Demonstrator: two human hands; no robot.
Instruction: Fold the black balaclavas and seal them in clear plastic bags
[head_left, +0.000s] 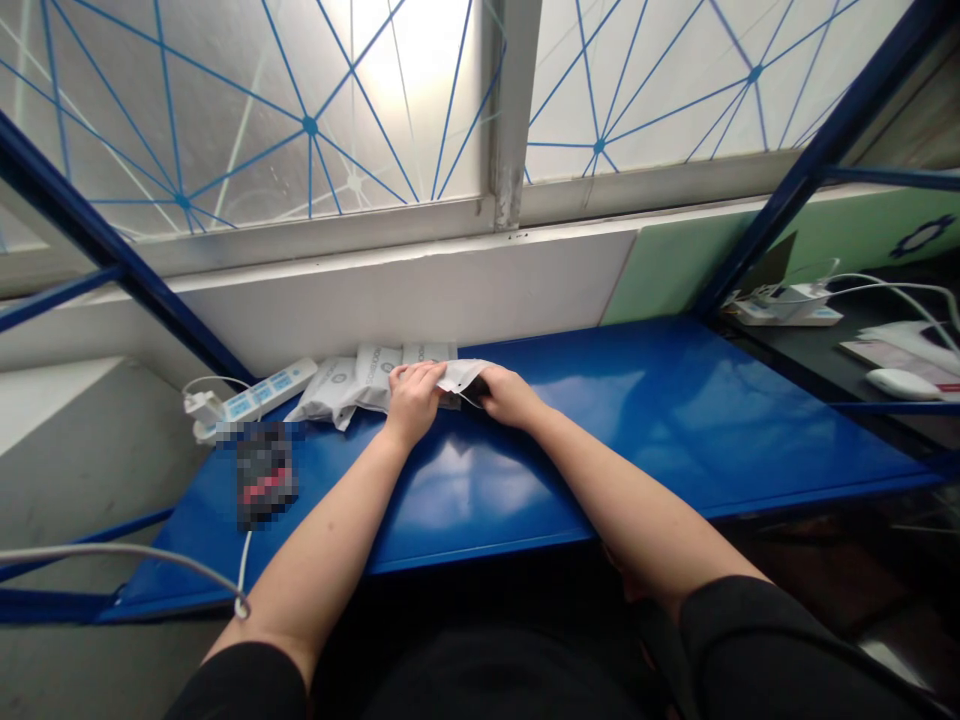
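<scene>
My left hand (415, 400) is closed on a pale grey packaging bag (456, 375), gripping it from the left. At the bag's right end, my right hand (510, 397) is closed, its fingers curled at the mouth and partly hidden. Something dark (475, 390) shows between those fingers and the bag; I cannot tell whether it is an item or the bag's inside. Just behind and left of my left hand lie several similar bags with printed marks, among them a left bag (330, 388) and a middle bag (373, 372).
A blue table (622, 400) stands against the wall below a window (405, 100). To the left lie a white power strip (274, 388) and a blurred-out dark device (266, 475) with a cable. Blue metal posts rise on both sides. A white mouse (911, 384) sits on the right-hand desk.
</scene>
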